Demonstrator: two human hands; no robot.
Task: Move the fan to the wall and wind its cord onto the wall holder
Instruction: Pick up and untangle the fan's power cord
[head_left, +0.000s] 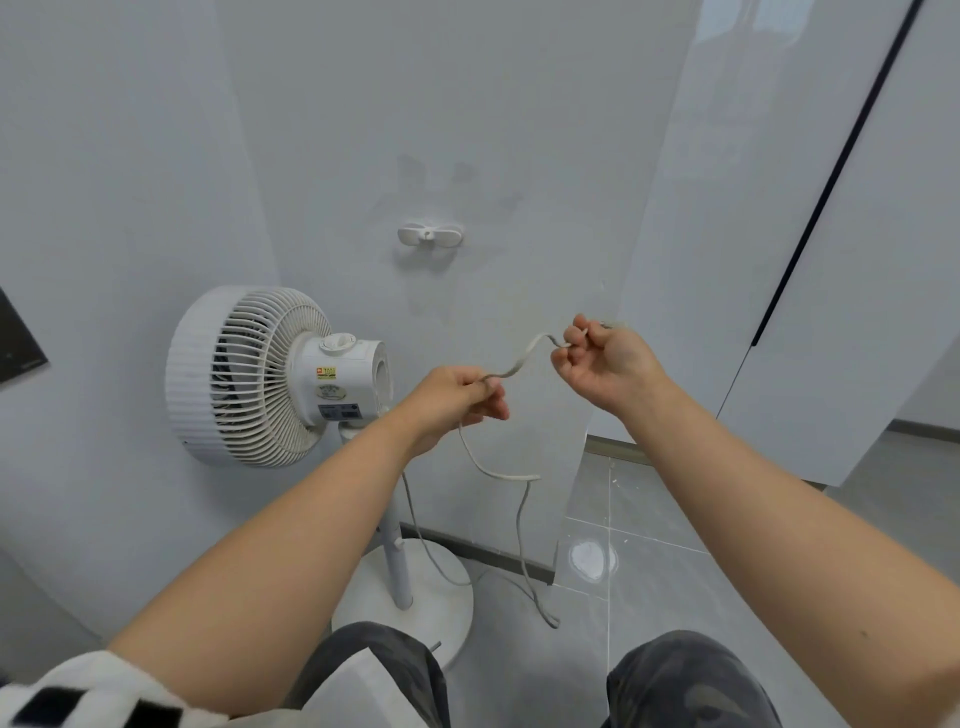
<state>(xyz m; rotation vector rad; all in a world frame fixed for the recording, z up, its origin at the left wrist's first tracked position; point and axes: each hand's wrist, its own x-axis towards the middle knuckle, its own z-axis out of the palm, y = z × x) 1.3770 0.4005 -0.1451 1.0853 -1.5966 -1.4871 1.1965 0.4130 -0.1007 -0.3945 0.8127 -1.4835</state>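
Looks to have finished the first half: has the fan (249, 374) standing hard by the wall (337, 130), head close up to it, round base (452, 613) on the tiled floor (675, 571) at the wall's foot. Judging by that, needs no further shifting of it. Has not yet begun the winding proper: shows the wall holder (429, 235) bare, without a single turn of cord (519, 364) round it, up on the wall above and to the right of the fan head. Holds the cord in both hands, well below the holder and apart from it: pinches it in the left grip (457, 397), fingers curled on it, and pinches it again in the right grip (602, 364), a little higher and further right, near what seems the free end; cannot tell whether a plug sits behind those fingers. Has a short wavy span stretched between the two, and below the left grip a slack loop dropping to the floor beside the base. Leaves, on this showing, nearly all of the second half: raising the end to the holder, wrapping turn upon turn round its two wings, taking the slack up off the floor.
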